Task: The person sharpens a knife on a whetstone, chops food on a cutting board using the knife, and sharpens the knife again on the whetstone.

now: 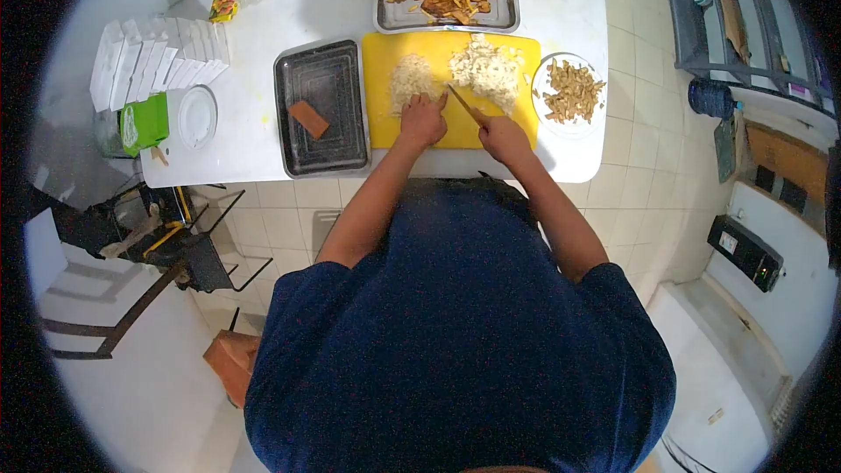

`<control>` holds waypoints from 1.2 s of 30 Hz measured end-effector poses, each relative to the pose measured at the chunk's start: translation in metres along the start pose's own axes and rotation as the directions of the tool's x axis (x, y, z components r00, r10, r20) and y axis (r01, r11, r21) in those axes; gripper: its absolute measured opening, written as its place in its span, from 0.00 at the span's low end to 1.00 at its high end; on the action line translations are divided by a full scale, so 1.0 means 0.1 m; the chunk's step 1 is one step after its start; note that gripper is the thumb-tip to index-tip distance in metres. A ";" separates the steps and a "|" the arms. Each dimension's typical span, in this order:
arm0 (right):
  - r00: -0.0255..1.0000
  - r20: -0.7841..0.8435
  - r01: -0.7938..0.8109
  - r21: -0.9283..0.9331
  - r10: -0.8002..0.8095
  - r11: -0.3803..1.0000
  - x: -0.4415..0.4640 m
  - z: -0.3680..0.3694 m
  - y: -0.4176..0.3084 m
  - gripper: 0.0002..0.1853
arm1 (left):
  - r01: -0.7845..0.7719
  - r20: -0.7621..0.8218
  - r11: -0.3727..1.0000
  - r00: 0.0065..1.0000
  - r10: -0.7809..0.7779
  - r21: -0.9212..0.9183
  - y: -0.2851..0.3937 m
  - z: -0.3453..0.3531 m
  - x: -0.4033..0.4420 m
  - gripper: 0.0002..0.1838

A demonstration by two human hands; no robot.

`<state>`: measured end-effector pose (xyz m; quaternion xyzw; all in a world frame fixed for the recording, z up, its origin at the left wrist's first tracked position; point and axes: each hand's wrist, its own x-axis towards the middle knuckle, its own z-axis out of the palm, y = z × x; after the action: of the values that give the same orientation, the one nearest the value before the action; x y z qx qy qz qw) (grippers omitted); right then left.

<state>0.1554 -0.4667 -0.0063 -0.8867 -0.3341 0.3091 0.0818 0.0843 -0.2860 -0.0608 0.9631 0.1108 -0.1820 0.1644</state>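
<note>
A yellow cutting board [381, 127] lies on the white table, bearing two piles of pale chopped food. My right hand [503, 136] is closed round the handle of a knife [464, 103], whose blade points up and left between the piles. At the lower edge of the left pile [412, 79], my left hand [424, 120] rests with its fingers spread, one finger reaching towards the blade. The right pile [487, 72] is larger and lies above the knife.
Left of the board is a dark tray [326, 153] with a brown block [308, 119]. A metal tray [384, 13] of browned pieces stands behind; a white plate [547, 125] of brown strips sits right. White boxes [144, 57] and a green pack [145, 123] stand far left.
</note>
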 end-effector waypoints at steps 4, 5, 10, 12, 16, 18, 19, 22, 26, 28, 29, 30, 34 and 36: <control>1.000 0.029 0.004 0.003 -0.004 1.000 0.03 -0.16 -0.05 0.28 | -0.008 0.002 1.000 1.000 0.008 0.015 -0.01 0.04 0.02 0.31; 1.000 0.028 0.006 -0.001 -0.006 1.000 0.04 -0.17 -0.06 0.28 | -0.005 0.007 1.000 1.000 0.005 0.019 -0.01 0.06 0.02 0.31; 0.998 0.055 0.002 0.007 -0.002 1.000 0.06 -0.18 -0.06 0.28 | 0.019 0.025 0.999 0.999 -0.020 0.038 0.01 0.07 0.01 0.32; 0.998 0.057 0.003 0.005 -0.003 1.000 0.05 -0.18 -0.06 0.28 | 0.013 0.024 0.999 1.000 -0.014 0.035 0.01 0.07 0.00 0.32; 0.998 0.065 0.004 -0.008 -0.004 1.000 0.05 -0.14 -0.05 0.28 | 0.019 0.032 0.999 0.999 -0.020 0.031 0.02 0.06 0.00 0.32; 0.997 0.075 0.005 -0.014 -0.004 1.000 0.04 -0.16 -0.06 0.28 | 0.017 0.021 1.000 1.000 -0.017 0.013 0.02 0.06 -0.01 0.32; 0.997 0.082 0.003 -0.013 -0.002 1.000 0.03 -0.18 -0.07 0.28 | 0.016 0.016 1.000 1.000 -0.016 0.003 0.02 0.05 -0.02 0.32; 0.995 0.098 0.000 -0.024 0.003 1.000 0.03 -0.21 -0.10 0.28 | 0.017 0.012 1.000 1.000 -0.017 -0.001 0.02 0.05 -0.02 0.32; 0.999 0.046 -0.005 0.000 0.005 1.000 0.04 -0.15 -0.08 0.27 | 0.023 0.026 1.000 0.999 -0.023 0.004 0.02 0.05 -0.01 0.32; 0.998 0.058 0.015 -0.038 -0.012 0.999 0.06 -0.06 -0.05 0.28 | 0.024 0.033 1.000 0.999 -0.025 0.013 0.02 0.06 -0.01 0.31; 0.998 0.065 0.025 -0.057 -0.021 0.998 0.07 -0.01 -0.03 0.28 | 0.024 0.035 1.000 0.999 -0.024 0.014 0.02 0.07 0.00 0.31; 0.998 0.063 0.026 -0.072 -0.022 0.997 0.07 0.05 -0.03 0.28 | 0.023 0.038 1.000 0.999 -0.024 0.015 0.02 0.07 0.00 0.31; 1.000 0.000 0.026 -0.066 -0.026 0.997 -0.03 0.30 -0.02 0.29 | 0.017 0.023 0.999 1.000 -0.018 0.038 0.03 0.09 0.00 0.31; 0.999 -0.045 0.029 -0.015 -0.030 0.999 -0.07 0.34 0.05 0.29 | 0.020 0.054 0.999 0.998 -0.022 0.029 0.03 0.09 0.01 0.31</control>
<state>0.1335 -0.4765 -0.0318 -0.8890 -0.3475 0.2852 0.0877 0.0833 -0.2919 -0.0680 0.9588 0.1139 -0.2114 0.1516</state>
